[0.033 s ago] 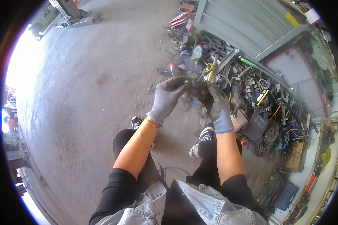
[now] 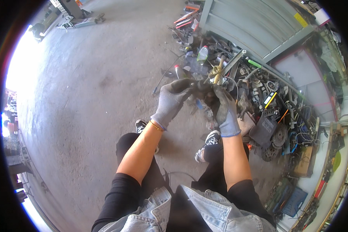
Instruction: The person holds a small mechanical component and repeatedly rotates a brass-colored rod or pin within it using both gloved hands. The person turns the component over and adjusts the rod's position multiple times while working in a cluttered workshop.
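Note:
Both hands wear grey knit gloves with dark, soiled palms and fingers. My left hand (image 2: 173, 96) is closed on the left end of a dark, greasy-looking metal part (image 2: 203, 89), held up in front of me. My right hand (image 2: 225, 108) grips the same part from the right. The fingers cover much of the part, and its exact kind cannot be made out. Just beyond the right fingertips shows a brass-coloured coiled piece (image 2: 215, 72); whether it joins the held part or lies behind it is unclear.
A large heap of scrap metal parts (image 2: 255, 91) spreads ahead and to the right, with a clear bottle (image 2: 202, 55), a black flat box (image 2: 263, 128) and round discs (image 2: 279, 135). A grey metal panel (image 2: 251, 29) stands behind. Concrete floor (image 2: 85, 96) extends left; a blue case (image 2: 294, 202) lies lower right.

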A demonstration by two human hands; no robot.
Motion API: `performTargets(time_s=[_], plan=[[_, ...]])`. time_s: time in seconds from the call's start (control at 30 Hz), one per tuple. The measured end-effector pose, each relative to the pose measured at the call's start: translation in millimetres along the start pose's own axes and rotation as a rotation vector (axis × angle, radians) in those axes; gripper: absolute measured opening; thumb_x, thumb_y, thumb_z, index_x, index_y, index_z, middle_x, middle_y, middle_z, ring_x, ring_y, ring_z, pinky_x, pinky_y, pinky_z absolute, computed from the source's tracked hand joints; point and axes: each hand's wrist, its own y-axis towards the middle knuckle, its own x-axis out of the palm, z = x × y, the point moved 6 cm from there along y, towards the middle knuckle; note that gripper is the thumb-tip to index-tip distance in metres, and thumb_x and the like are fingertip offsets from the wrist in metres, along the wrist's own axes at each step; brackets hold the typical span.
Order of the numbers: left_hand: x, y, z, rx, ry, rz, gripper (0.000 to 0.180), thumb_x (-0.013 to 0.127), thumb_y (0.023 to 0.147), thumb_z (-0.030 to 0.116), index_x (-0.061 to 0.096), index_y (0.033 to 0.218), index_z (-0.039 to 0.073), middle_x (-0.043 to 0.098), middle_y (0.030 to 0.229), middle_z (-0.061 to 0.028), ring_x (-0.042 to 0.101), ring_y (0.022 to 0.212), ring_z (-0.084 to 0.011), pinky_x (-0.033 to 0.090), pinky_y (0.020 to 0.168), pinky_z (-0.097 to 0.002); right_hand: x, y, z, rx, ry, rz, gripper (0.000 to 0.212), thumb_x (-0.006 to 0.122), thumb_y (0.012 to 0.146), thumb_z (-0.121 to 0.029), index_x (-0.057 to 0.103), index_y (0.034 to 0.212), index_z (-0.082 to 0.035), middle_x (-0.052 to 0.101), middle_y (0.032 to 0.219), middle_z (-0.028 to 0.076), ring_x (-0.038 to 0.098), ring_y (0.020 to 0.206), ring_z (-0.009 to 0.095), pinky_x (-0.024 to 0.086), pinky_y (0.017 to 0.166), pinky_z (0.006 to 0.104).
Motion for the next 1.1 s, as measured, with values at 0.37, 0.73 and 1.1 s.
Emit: performTargets(time_s=[0.37, 0.73, 1.1], plan=[[9.4, -2.5, 14.1, -0.031, -0.032, -0.083, 0.033, 0.073, 0.096, 0.017, 0.070, 0.123, -0.003, 0.073, 0.110, -0.0035, 0.064, 0.098, -0.0100, 0.050, 0.089, -0.0259, -17.0, 10.8, 10.0, -0.074, 0.031, 0.014, 0.028, 0.067, 0.101, -0.024, 0.069, 0.115, 0.000, 0.065, 0.091, 0.003, 0.057, 0.079, 0.011, 0.046, 0.072, 0.0241], [-1.9, -0.4, 1.3, -0.070, -0.171, -0.016, 0.034, 0.070, 0.097, 0.012, 0.067, 0.125, -0.007, 0.073, 0.117, -0.0125, 0.070, 0.106, -0.0201, 0.054, 0.098, -0.0338, -3.2, 2.3, 1.9, -0.033, -0.061, 0.066, 0.028, 0.069, 0.099, -0.024, 0.071, 0.113, 0.000, 0.068, 0.091, 0.004, 0.059, 0.076, 0.011, 0.048, 0.070, 0.0257], [-4.9, -3.3, 3.4, -0.060, -0.252, 0.050, 0.032, 0.066, 0.099, 0.011, 0.065, 0.124, -0.010, 0.073, 0.115, -0.0160, 0.072, 0.103, -0.0237, 0.057, 0.096, -0.0370, 1.7, -1.4, -12.3, -0.149, -0.358, 0.148, 0.038, 0.072, 0.097, -0.034, 0.071, 0.116, -0.001, 0.070, 0.094, 0.004, 0.062, 0.078, 0.009, 0.050, 0.068, 0.0245]])
